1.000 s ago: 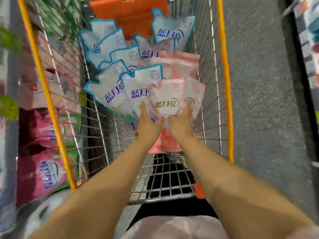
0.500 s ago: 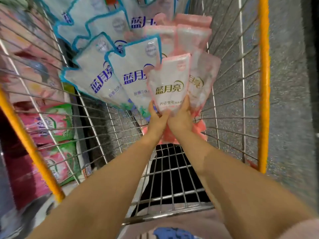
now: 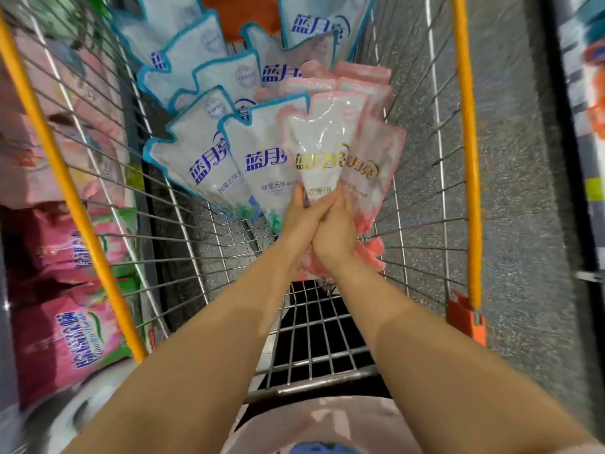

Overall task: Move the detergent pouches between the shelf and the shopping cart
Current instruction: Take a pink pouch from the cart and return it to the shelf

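Several blue-edged pouches [image 3: 203, 149] stand fanned along the left side of the shopping cart [image 3: 425, 224], tops leaning toward its wire wall. More pink pouches [image 3: 376, 152] crowd the right side. Outside the left wall, past the orange rail [image 3: 65, 178], blurred pink bags [image 3: 62, 335] lie stacked. The pink-edged pouch [image 3: 322, 139] stands upright inside the cart, covering the edge of the nearest blue one and of a pink neighbour. Its narrow lower end sits in both hands: left hand [image 3: 302, 217] and right hand [image 3: 335, 231] curl round it, pressed side by side, with the pouch rising above them.
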Tool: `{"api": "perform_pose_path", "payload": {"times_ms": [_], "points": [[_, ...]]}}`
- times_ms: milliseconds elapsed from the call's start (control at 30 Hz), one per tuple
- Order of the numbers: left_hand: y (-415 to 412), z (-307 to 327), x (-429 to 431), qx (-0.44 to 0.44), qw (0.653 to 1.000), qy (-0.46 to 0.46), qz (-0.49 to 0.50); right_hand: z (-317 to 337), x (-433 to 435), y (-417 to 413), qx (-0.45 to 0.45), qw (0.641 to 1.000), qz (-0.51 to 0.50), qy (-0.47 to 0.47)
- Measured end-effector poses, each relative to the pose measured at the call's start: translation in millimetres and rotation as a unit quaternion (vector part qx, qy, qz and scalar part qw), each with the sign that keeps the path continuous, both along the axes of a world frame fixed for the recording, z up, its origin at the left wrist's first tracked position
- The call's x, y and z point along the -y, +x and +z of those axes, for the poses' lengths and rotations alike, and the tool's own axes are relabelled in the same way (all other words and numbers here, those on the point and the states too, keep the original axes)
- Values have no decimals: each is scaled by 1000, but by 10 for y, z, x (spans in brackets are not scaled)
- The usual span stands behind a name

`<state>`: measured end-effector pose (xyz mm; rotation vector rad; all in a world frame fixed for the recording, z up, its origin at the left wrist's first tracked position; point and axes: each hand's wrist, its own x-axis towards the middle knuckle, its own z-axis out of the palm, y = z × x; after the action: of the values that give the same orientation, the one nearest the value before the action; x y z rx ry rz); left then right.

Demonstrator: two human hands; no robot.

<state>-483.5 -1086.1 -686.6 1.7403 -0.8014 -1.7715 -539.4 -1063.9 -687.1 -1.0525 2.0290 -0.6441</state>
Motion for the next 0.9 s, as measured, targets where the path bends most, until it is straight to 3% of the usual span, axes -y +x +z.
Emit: {"api": "perform_pose_path", "payload": {"times_ms": [67, 133, 333, 433, 700, 900], "points": [[22, 150, 60, 103, 991, -61, -51, 135, 18, 27, 4, 1000, -12, -16], [29, 356, 124, 151, 979, -103, -87, 331, 68, 46, 12, 999, -28, -33], [43, 1188, 282, 150, 968, -188, -67, 1033, 247, -35, -80, 989, 37, -119], [70, 1680, 206, 138, 956, -257, -42, 1484, 247, -42, -72, 979, 68, -177], [163, 2990, -289, 104, 896, -426, 67, 2826, -125, -28, -19, 906, 131, -403], [225, 4052, -1360, 158, 809, -535, 187, 3899, -953, 42, 15, 807, 255, -532]]}}
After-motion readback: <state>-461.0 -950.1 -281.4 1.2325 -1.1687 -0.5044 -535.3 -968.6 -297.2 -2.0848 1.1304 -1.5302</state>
